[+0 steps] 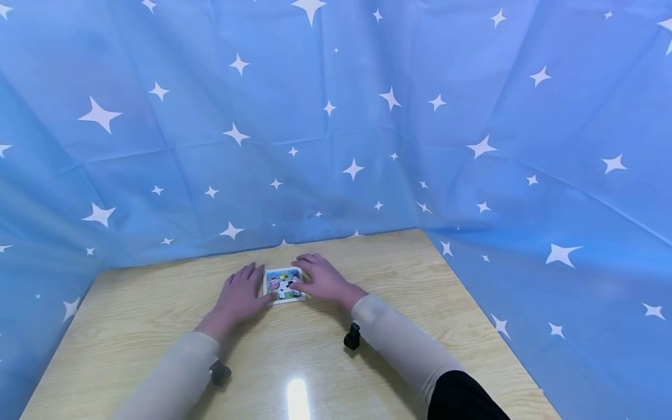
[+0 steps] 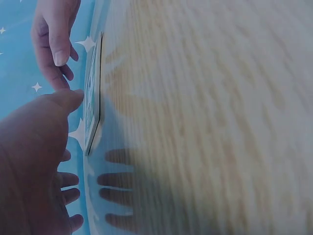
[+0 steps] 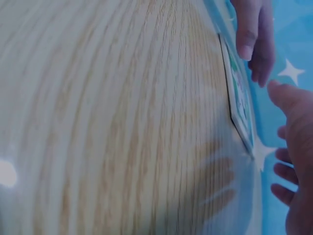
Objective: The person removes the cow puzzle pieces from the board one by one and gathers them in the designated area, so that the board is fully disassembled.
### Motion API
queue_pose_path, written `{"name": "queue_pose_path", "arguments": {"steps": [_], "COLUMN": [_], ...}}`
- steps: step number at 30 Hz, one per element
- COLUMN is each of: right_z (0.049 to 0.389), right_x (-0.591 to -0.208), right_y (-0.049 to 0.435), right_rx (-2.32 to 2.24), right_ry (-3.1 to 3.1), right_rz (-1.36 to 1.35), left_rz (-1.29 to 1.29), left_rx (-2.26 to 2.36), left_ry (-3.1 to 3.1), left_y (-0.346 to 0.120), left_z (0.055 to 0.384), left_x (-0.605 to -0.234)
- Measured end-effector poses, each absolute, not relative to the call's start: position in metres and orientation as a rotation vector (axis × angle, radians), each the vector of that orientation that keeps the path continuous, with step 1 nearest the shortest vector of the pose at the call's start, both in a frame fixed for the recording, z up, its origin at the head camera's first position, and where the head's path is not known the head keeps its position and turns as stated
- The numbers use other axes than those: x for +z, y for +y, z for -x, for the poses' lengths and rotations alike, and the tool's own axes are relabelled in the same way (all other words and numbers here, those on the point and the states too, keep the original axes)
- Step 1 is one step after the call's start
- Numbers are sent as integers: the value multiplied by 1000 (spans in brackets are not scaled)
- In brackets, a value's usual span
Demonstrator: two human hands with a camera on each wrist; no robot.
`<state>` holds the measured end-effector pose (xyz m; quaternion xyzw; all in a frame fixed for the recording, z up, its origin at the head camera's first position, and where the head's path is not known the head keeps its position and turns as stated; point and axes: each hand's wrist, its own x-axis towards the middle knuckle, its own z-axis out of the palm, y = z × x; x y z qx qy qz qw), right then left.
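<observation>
Currently, the cow picture (image 1: 282, 287) lies flat near the worktop (image 1: 415, 280)'s far edge, between the left hand (image 1: 240, 296) and the right hand (image 1: 324, 280), which are apart, fingers loosely extended; whether thumbs (image 1: 267, 298) touch it, I cannot tell. Light, even contact would steady it best.

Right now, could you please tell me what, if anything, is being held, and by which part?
Nothing appears held: the picture lies on the table between the left hand and the right hand.
</observation>
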<state>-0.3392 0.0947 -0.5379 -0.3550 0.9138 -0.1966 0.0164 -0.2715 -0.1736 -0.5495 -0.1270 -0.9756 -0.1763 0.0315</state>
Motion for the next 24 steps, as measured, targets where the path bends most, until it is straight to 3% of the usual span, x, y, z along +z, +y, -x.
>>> {"name": "queue_pose_path", "arguments": {"steps": [24], "right_z": [335], "right_x": [-535], "right_y": [69], "right_rx": [-525], "right_ry": [2866], "right_rz": [1094], "left_rz": [386], "left_rx": [-541], "left_ry": [-3069], "left_y": [-174], "left_z": [275], "left_x": [-565]}}
